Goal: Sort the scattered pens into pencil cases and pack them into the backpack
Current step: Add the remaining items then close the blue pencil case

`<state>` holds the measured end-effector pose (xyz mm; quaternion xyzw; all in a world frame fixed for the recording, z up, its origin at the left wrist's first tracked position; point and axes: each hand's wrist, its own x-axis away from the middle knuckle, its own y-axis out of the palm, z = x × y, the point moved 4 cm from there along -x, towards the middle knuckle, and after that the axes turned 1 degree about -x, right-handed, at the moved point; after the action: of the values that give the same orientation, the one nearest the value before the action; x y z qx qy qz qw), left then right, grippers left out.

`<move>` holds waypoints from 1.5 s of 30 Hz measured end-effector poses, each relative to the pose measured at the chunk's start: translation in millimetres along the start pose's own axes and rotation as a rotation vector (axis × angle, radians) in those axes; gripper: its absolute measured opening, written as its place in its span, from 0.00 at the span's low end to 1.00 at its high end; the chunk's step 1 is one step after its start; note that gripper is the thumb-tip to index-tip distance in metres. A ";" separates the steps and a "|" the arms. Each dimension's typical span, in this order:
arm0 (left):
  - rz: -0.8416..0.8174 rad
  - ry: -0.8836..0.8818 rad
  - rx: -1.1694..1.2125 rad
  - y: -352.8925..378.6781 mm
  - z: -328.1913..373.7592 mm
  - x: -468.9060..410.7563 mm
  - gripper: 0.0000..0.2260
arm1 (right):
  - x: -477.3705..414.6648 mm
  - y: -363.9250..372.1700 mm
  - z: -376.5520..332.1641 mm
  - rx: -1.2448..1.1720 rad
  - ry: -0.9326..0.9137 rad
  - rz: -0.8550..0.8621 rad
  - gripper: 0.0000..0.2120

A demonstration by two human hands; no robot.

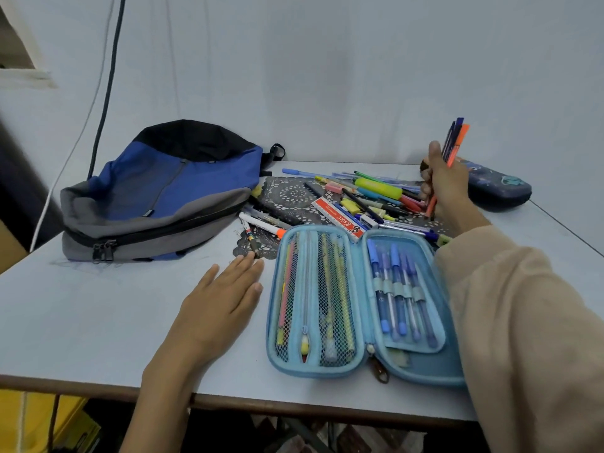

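A light blue pencil case (359,364) lies open at the front of the table; pencils sit under its left mesh and several blue pens in elastic loops on the right. Behind it is a heap of scattered pens (369,194) with highlighters and erasers on a dark lace mat. My right hand (444,181) grips a bunch of pens (452,142) upright above the heap's right end. My left hand (219,302) rests flat on the table left of the case, fingers straight. A blue, grey and black backpack (163,194) lies zipped at the back left. A dark blue pencil case (498,188) lies closed at the back right.
A red and white ruler box (340,219) lies between the heap and the open case. White markers (261,225) lie by the backpack's right end. The table's front edge (98,385) is near me; a wall stands behind, with cables hanging at the left.
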<state>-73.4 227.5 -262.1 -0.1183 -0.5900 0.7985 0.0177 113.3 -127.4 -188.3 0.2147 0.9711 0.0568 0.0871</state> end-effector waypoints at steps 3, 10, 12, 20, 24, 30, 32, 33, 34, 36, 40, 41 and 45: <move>0.003 -0.004 0.012 -0.2 -0.1 -0.1 0.30 | -5.3 -18.1 4.2 0.018 0.063 0.031 0.10; 0.018 -0.004 0.027 0.8 -3.3 -0.4 0.36 | -9.8 -52.1 12.8 0.882 -0.057 0.210 0.16; 0.021 -0.004 0.037 0.4 -3.2 -0.4 0.37 | -5.7 -53.4 12.5 1.117 -0.133 0.161 0.16; 0.012 -0.014 0.066 0.2 -4.0 -0.1 0.31 | 1.8 -45.3 12.6 1.271 -0.294 0.000 0.15; 0.001 -0.001 0.059 1.3 -6.2 -0.2 0.34 | 4.4 -33.1 16.4 1.472 -0.373 -0.131 0.16; 0.014 -0.002 0.066 0.9 -6.3 -0.2 0.35 | 0.6 -35.0 13.5 1.368 -0.209 -0.205 0.17; 0.016 0.001 0.069 0.9 -6.6 -0.4 0.34 | -0.4 -36.0 12.0 1.303 -0.181 -0.189 0.16; 0.016 0.000 0.070 0.8 -6.6 -0.4 0.35 | -1.1 -36.2 11.8 1.229 -0.165 -0.188 0.15; 0.016 -0.001 0.068 0.5 -6.4 -0.2 0.35 | -1.7 -36.4 12.1 1.132 -0.139 -0.195 0.13; 0.015 -0.004 0.060 0.5 -6.2 0.2 0.35 | -1.5 -36.8 12.8 0.921 -0.097 -0.216 0.12; 0.013 -0.003 0.072 1.4 -7.1 0.0 0.34 | -1.3 -38.9 14.9 0.619 -0.088 -0.232 0.11; 0.012 -0.003 0.074 1.7 -7.4 0.1 0.34 | -1.6 -39.3 15.0 0.586 -0.091 -0.232 0.12; 0.018 -0.004 0.073 1.3 -7.2 0.3 0.34 | -2.8 -38.2 14.9 0.502 -0.057 -0.245 0.12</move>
<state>-72.0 233.9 -265.3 -0.1216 -0.5594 0.8198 0.0137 103.1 -162.0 -208.1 0.1121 0.9707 -0.2024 0.0647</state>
